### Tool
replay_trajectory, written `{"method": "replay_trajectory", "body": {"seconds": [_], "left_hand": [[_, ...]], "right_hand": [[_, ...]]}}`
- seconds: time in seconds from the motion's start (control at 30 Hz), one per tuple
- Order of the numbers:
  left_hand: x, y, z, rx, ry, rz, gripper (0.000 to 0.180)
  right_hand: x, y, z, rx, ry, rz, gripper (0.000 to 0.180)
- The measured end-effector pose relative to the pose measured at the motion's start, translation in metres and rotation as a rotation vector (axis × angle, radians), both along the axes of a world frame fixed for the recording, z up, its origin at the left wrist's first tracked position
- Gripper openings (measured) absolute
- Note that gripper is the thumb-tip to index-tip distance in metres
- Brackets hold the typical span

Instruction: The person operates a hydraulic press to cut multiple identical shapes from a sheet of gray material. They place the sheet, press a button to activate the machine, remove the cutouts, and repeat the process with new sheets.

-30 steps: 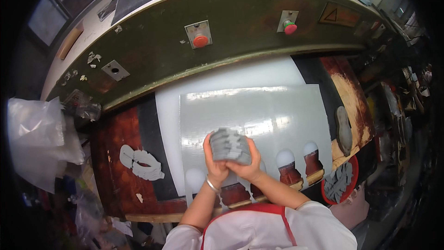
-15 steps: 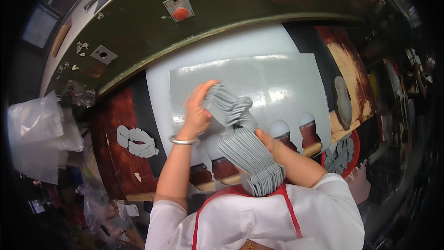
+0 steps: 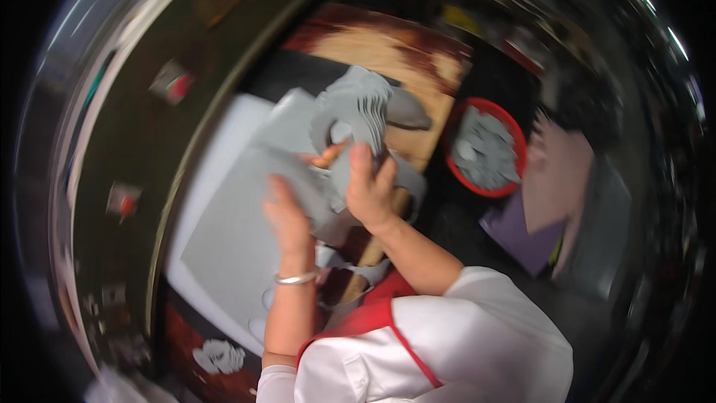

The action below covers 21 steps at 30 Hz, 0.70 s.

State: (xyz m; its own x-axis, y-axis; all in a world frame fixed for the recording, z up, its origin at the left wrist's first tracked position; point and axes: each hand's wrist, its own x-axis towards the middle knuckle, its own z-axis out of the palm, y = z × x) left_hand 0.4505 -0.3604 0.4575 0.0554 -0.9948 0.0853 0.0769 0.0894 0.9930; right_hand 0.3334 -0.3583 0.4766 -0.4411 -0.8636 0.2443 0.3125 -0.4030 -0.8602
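My right hand (image 3: pixel 371 192) grips a fanned stack of thin grey cut-out pieces (image 3: pixel 356 101), holding it up over the far end of the work table. The layered edges face right, and a curved opening shows in the stack. Fingertips show by that opening, but whose hand they belong to is unclear. My left hand (image 3: pixel 289 220), with a metal bangle on its wrist, is smeared by motion. It is beside a blurred grey bundle (image 3: pixel 294 179); its grip is hidden in the blur. Beneath lies a large grey sheet (image 3: pixel 224 254) on a white board (image 3: pixel 216 157).
A red basin (image 3: pixel 522 149) of grey scraps stands right of the table, near pink and purple sheets (image 3: pixel 526 239). A dark grey oblong piece (image 3: pixel 410 110) lies on the wooden board (image 3: pixel 373 48). More grey cut-outs (image 3: pixel 218 357) lie lower left. A green machine beam (image 3: pixel 186 134) borders the left.
My view has swung to the right, toward the red basin. The stack in my right hand has moved from near my chest to above the table's far end. My left hand has come lower beside it.
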Motion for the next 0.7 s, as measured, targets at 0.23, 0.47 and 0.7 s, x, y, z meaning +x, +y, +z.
{"method": "replay_trajectory", "body": {"seconds": [0.23, 0.47, 0.7], "left_hand": [[-0.044, -0.118, -0.035, 0.615, 0.771, 0.217, 0.069], [-0.224, -0.082, -0.017, 0.585, 0.574, -0.517, 0.077], [-0.264, -0.058, -0.041, 0.479, 0.073, -0.542, 0.079]], "right_hand": [[-0.090, 0.122, -0.001, -0.028, -0.087, 0.295, 0.041], [-0.149, 0.193, -0.047, -0.050, 0.362, -0.500, 0.084], [-0.167, 0.203, -0.030, 0.090, 0.777, -0.357, 0.085]]}}
